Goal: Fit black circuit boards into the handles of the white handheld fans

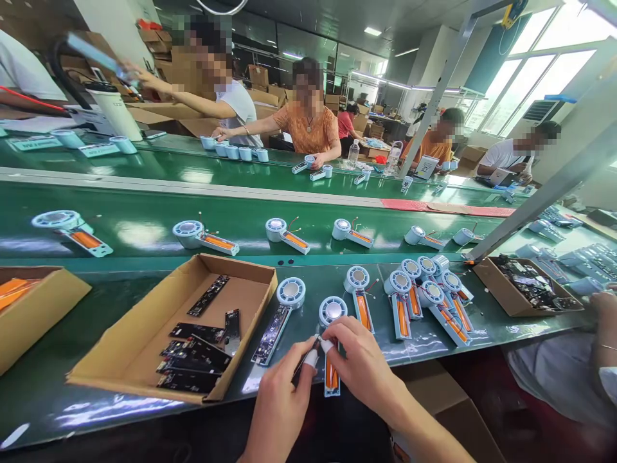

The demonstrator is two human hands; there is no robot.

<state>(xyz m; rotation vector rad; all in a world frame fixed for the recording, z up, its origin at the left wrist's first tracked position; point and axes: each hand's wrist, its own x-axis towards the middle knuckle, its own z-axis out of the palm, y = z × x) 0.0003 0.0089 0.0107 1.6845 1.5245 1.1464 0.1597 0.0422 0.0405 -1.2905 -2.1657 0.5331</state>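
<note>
My left hand [283, 393] is closed on a dark circuit board [301, 365], which shows nearly edge-on between thumb and fingers. My right hand [364, 368] pinches at the board's upper end; what its fingertips hold is too small to make out. White covers sit on some fingertips of both hands. Beneath the hands lies a light blue handheld fan [332, 311], its open handle showing an orange strip. To its left rests another fan [291, 292] with a circuit board [271, 334] in its handle. A cardboard box [116, 328] left of my hands holds several black boards.
Several open fans [400, 283] cluster at the right, beside a box of dark parts [506, 302]. More fans stand along the green conveyor belt [231, 218]. A metal post [525, 199] slants up at the right. Co-workers [308, 122] sit across the line; another person's arm [606, 328] is at the right edge.
</note>
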